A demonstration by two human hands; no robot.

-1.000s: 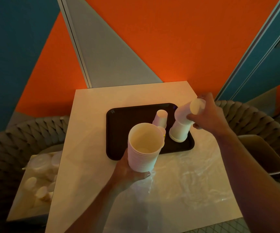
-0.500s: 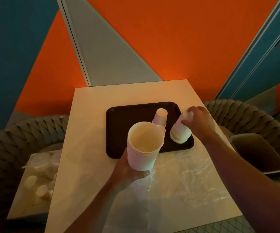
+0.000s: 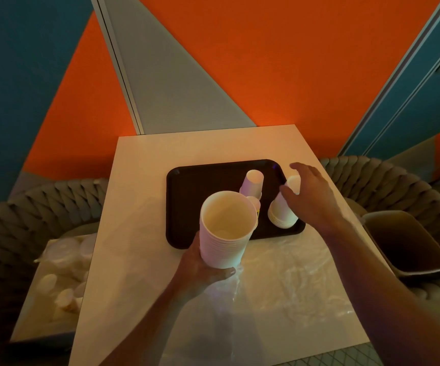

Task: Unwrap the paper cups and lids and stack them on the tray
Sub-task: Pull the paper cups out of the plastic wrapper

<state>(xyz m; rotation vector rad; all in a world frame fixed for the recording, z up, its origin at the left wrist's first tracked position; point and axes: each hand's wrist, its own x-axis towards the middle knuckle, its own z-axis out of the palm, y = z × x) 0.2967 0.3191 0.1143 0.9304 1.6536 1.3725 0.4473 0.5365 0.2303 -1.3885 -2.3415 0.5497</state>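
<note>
My left hand point(image 3: 203, 270) grips a tall stack of nested white paper cups point(image 3: 225, 231), mouth up, above the near edge of the dark tray point(image 3: 200, 186). On the tray's right part stands an upside-down stack of white cups point(image 3: 282, 212). My right hand point(image 3: 311, 196) hovers beside it with fingers spread and relaxed, just off its top. Another upside-down small cup stack point(image 3: 253, 183) stands behind, and a further cup point(image 3: 254, 203) is mostly hidden by the held stack.
Clear plastic wrap point(image 3: 279, 283) lies crumpled over the near part of the white table point(image 3: 139, 180). A box of wrapped cups and lids point(image 3: 60, 276) sits on the left chair. An empty bin point(image 3: 409, 241) rests on the right woven chair.
My right hand lowered the upside-down cup stack onto the tray's right part, then let go and opened beside it. The left hand stayed holding its stack.
</note>
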